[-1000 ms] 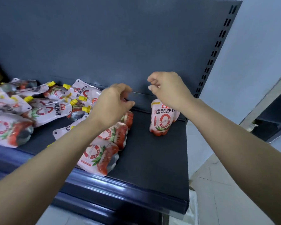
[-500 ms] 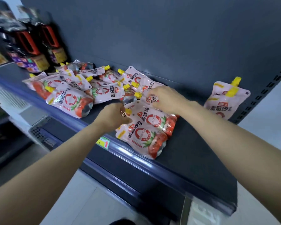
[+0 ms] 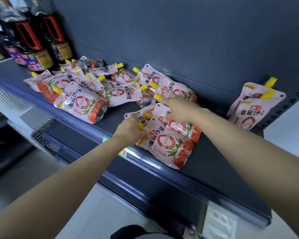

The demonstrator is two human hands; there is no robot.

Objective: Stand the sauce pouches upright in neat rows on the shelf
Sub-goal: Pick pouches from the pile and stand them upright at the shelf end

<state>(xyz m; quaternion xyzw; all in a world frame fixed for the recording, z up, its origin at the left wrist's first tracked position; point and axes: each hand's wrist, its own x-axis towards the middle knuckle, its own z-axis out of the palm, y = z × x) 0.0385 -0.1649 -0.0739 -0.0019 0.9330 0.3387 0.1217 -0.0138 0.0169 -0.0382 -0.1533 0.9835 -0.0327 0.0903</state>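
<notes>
Head view.

Left hand (image 3: 130,129): fingers curled together around the spout end of the nearest lying pouch (image 3: 166,145), gripping it at its yellow cap, close to the shelf's front lip.

Right hand (image 3: 177,109): fingers bent and bunched, pressing down on the top of a second lying pouch (image 3: 178,125) just behind the first; whether it pinches the pouch or only rests on it cannot be told.

Shelf (image 3: 205,169): dark, matte, flat board with a glossy blue front rail and a dark back panel.

Contents, left to middle: a loose heap of sauce pouches (image 3: 86,90), all lying flat and overlapping, spouts pointing various ways. Soft, glossy white film with red tomato print, round red emblem, yellow screw caps.

Contents, far right: one upright pouch (image 3: 254,107) leaning against the back panel, well apart from the heap.

Contents, far left: dark bottles (image 3: 34,42) with red handles and printed labels, standing upright behind the heap.
</notes>
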